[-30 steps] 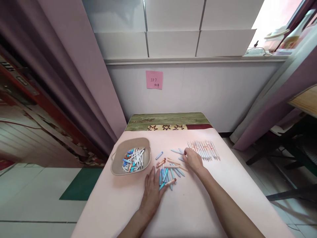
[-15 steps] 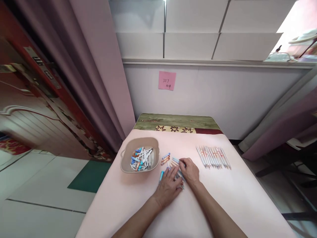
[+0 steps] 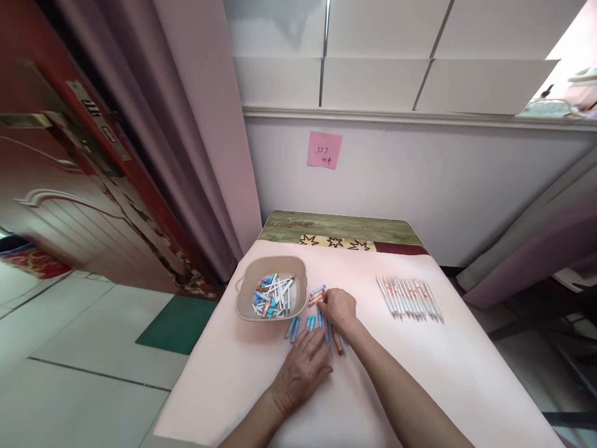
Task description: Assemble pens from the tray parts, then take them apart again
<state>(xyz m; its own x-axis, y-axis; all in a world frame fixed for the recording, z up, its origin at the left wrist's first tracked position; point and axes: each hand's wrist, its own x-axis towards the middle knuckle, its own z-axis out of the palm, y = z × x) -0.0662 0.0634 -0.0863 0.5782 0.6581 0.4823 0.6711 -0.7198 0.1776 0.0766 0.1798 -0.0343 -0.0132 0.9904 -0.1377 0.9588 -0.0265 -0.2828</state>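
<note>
Short blue and orange crayon-like sticks lie loosely on the pale cloth. My left hand [image 3: 302,368] rests palm down with its fingers stretched, the tips beside some blue sticks [image 3: 311,322]. My right hand [image 3: 341,308] is further forward, its thumb and fingers pinched together next to a few orange sticks [image 3: 316,298]; what is between the fingertips is hidden. Between and below the hands lie more sticks, including a brown-orange one [image 3: 337,342]. To the left stands a beige basket [image 3: 247,274] with white sticks [image 3: 284,292] and blue and orange pieces in it.
A row of whitish pens [image 3: 409,298] with red print lies at the right. Under the pale cloth [image 3: 396,386], a green patterned tabletop [image 3: 336,227] shows at the back, against the wall. A pink note [image 3: 324,150] is stuck there. A red door [image 3: 93,186] stands at the left.
My right hand has moved forward and left to the orange sticks. My left hand has drawn back a little, uncovering several blue sticks. The camera view has shifted slightly.
</note>
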